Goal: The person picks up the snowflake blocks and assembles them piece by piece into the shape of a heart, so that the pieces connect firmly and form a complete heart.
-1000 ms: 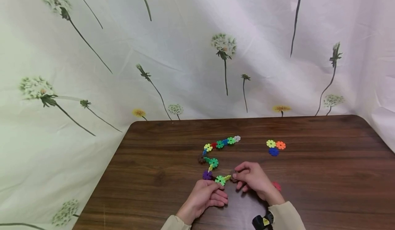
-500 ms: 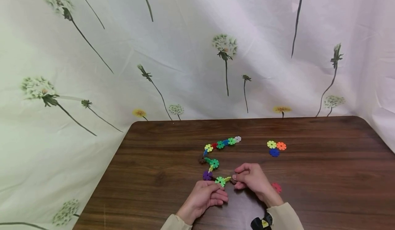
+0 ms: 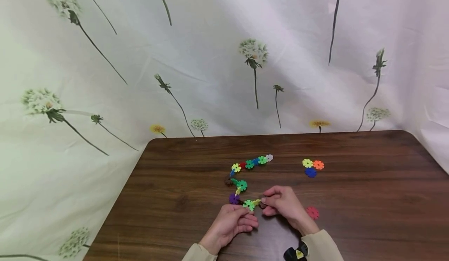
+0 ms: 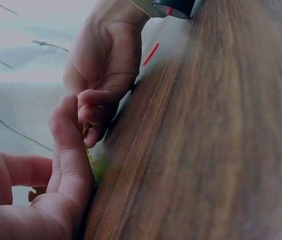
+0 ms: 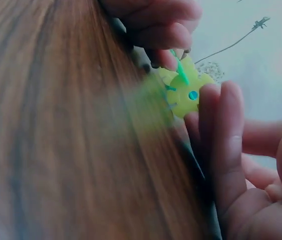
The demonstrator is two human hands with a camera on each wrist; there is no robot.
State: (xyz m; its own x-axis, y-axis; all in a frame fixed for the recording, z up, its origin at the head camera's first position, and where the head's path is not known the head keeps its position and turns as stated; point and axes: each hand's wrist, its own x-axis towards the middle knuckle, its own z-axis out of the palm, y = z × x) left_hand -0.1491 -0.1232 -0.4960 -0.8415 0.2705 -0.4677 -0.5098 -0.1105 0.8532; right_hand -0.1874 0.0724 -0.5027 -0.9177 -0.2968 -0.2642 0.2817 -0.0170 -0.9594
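A winding chain of notched plastic snowflake discs, with a purple disc near its front end, lies on the table. My left hand pinches a light green disc of that chain between thumb and fingers. Beyond it sticks out a yellow disc, standing on edge. From the other side my right hand pinches a brown disc, mostly covered by its fingertips, against the yellow one. Whether their slots are joined I cannot tell.
Loose on the wooden table lie a red disc beside the right wrist and a group farther back: yellow, orange and blue. A flower-printed cloth hangs behind the table.
My right hand has shifted slightly left with the brown disc, bringing it up to the yellow disc. More of the red disc shows now. The left hand stays in place.
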